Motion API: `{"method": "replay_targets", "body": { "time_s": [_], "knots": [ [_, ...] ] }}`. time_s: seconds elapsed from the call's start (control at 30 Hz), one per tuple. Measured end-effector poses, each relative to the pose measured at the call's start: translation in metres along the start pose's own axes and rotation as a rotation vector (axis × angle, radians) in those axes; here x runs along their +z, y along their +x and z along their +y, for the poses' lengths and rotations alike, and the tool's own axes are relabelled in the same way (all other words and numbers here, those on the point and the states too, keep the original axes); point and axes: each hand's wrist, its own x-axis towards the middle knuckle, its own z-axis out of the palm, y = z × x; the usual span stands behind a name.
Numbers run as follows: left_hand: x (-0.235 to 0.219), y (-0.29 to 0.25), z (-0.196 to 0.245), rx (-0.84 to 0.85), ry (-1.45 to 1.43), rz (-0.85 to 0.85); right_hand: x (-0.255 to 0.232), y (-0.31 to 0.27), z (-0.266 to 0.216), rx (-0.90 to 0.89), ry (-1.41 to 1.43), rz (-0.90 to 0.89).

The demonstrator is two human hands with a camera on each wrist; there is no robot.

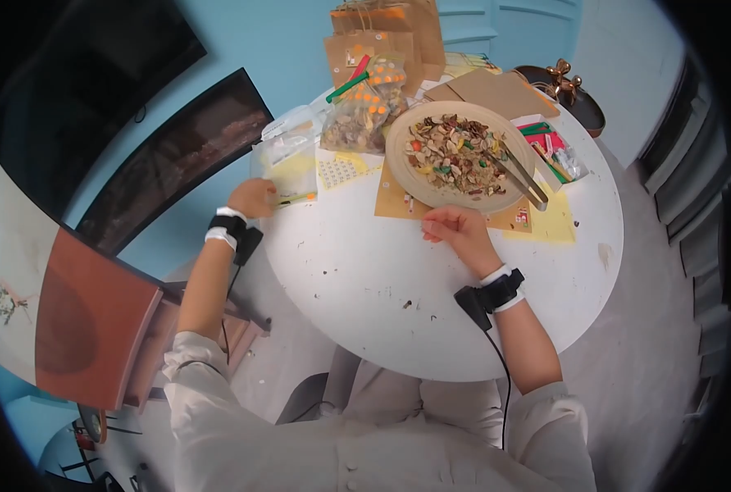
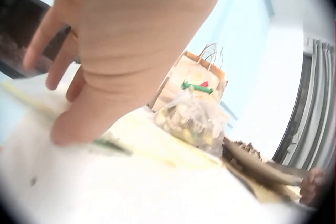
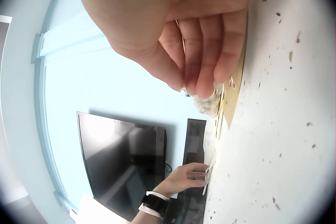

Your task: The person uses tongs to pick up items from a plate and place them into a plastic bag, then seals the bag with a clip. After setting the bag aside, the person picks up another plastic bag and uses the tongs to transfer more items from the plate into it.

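My left hand (image 1: 252, 198) is at the left edge of the white round table. In the left wrist view its fingers (image 2: 59, 69) are spread and loosely bent, apart from the thumb. A thin yellow-green stick (image 2: 116, 147) passes behind the thumb, its middle hidden. My right hand (image 1: 460, 232) is in front of a large beige plate (image 1: 396, 156), its fingers loosely curled towards the thumb with nothing between them. The plate holds a heap of mixed dried pieces (image 1: 455, 156), with metal tongs (image 1: 517, 176) resting across its right side.
Behind my left hand lie a clear plastic bag (image 1: 291, 156) and yellow printed paper (image 1: 345, 170). A filled clear bag (image 1: 361, 119) stands before brown paper bags (image 1: 382, 45). Right of the plate is a small box of supplies (image 1: 577, 166). Dark crumbs (image 1: 407, 304) dot the tabletop.
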Motion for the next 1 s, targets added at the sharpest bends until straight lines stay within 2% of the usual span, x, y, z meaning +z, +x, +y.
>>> {"method": "replay_targets", "body": {
  "time_s": [0.13,0.23,0.27,0.37,0.43,0.53,0.6,0.7,0.83,0.87,0.97,1.0],
  "knots": [
    [0.009,-0.032,0.023,-0.135,0.003,0.137,-0.001,0.001,-0.001,0.012,-0.010,0.005],
    [-0.017,-0.057,0.045,-0.204,-0.083,0.122,-0.002,-0.001,0.001,0.021,-0.010,-0.010],
    [-0.024,-0.059,0.043,-0.170,-0.125,0.203,-0.001,-0.001,-0.001,0.022,-0.001,-0.007],
    [-0.067,-0.059,0.067,-0.282,-0.544,0.321,0.000,0.002,0.000,-0.020,0.016,-0.027],
    [-0.072,-0.055,0.091,-0.195,-0.506,0.513,0.004,0.003,-0.002,-0.081,0.015,-0.045],
    [-0.060,-0.041,0.156,-0.011,-0.392,0.712,0.009,0.000,-0.012,-0.202,-0.027,-0.028],
    [-0.034,-0.035,0.205,0.019,-0.285,0.701,0.015,-0.003,-0.019,-0.271,-0.077,0.011],
    [-0.001,-0.027,0.254,0.069,-0.328,0.644,0.022,-0.012,-0.031,-0.352,-0.109,-0.029],
    [0.002,-0.028,0.272,0.102,-0.496,0.522,0.011,-0.006,-0.015,-0.251,-0.393,-0.043],
    [0.000,-0.030,0.273,0.109,-0.508,0.506,0.011,-0.004,-0.010,-0.309,-0.400,-0.012],
    [-0.011,-0.037,0.271,0.102,-0.523,0.625,0.005,-0.001,-0.004,-0.395,-0.686,0.051],
    [-0.017,-0.039,0.271,0.076,-0.503,0.729,0.004,-0.001,-0.003,-0.354,-0.732,0.058]
  ]
}}
